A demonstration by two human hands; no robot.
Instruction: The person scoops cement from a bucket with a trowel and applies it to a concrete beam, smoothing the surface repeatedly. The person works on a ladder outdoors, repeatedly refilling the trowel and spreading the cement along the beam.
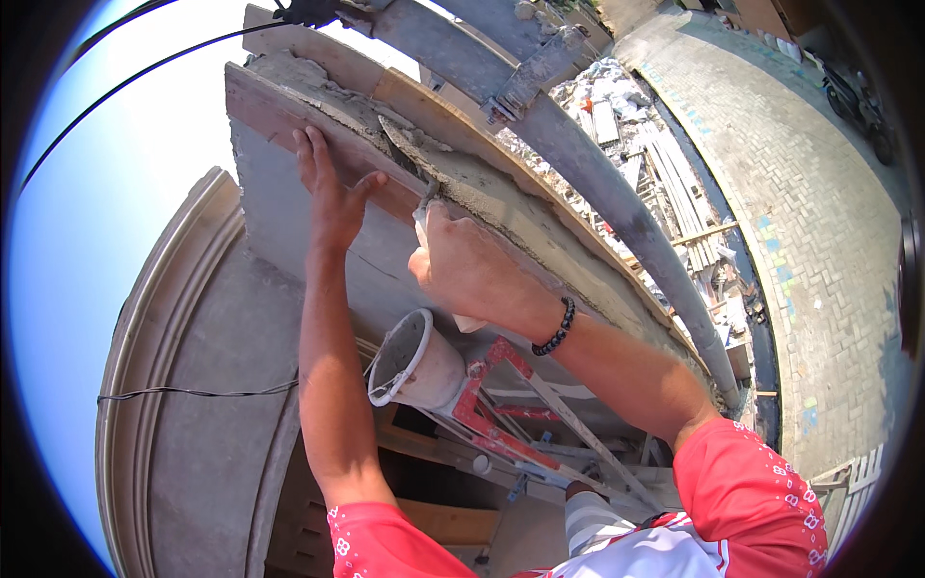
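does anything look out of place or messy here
Mainly the rubble beside the paved road: it lies strewn in a loose jumble. The bucket also looks tilted, though fisheye bending may exaggerate that.

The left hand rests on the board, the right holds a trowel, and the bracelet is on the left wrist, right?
No: the head view shows the bracelet on the right wrist. The left hand does rest on the board, and the right hand holds a trowel.

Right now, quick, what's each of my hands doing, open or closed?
Left hand: open, fingers spread against the wooden board.
Right hand: closed, holding a trowel by its handle.
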